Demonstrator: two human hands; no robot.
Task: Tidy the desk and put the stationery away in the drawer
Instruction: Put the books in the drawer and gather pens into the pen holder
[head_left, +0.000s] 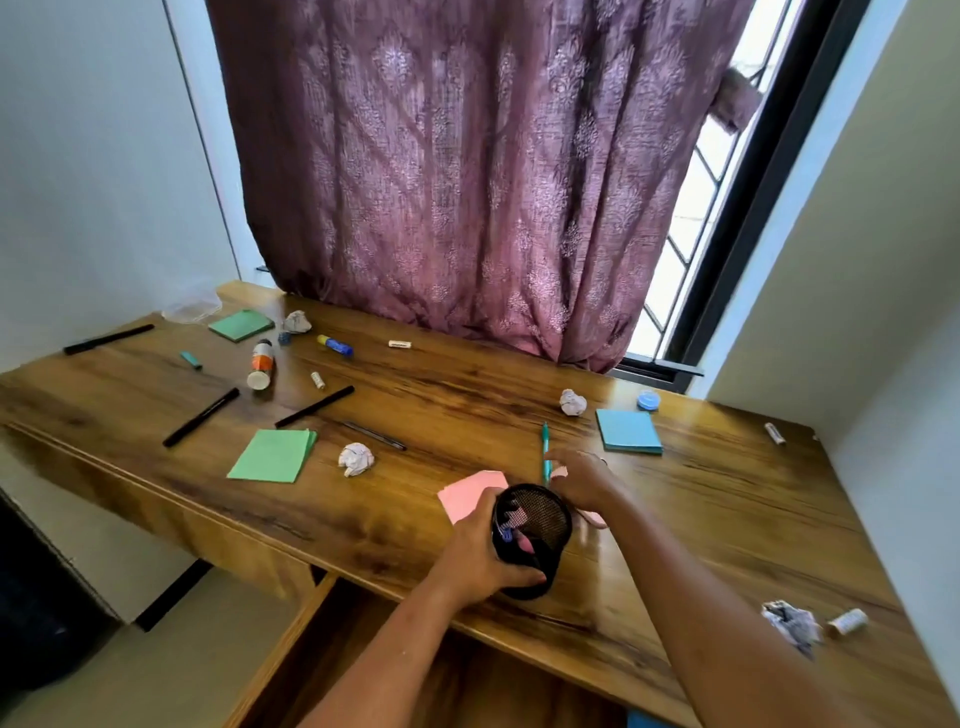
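Most of the job is left; across the table (467, 395) lie note pads, black pens and paper balls; the drawer (332, 654) stands open below. Left hand (475, 558) holds the mesh pen cup (535, 535); right hand (582, 480) closes loosely beside the teal pen (545, 441), whether touching I cannot tell.

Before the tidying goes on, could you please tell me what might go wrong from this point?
The left hand holds the mesh pen cup tilted at the desk's front edge above the open drawer; its contents might spill. The right hand, reaching for the teal pen, could nudge the pink notes. The glue bottle, lying on its side, may roll.
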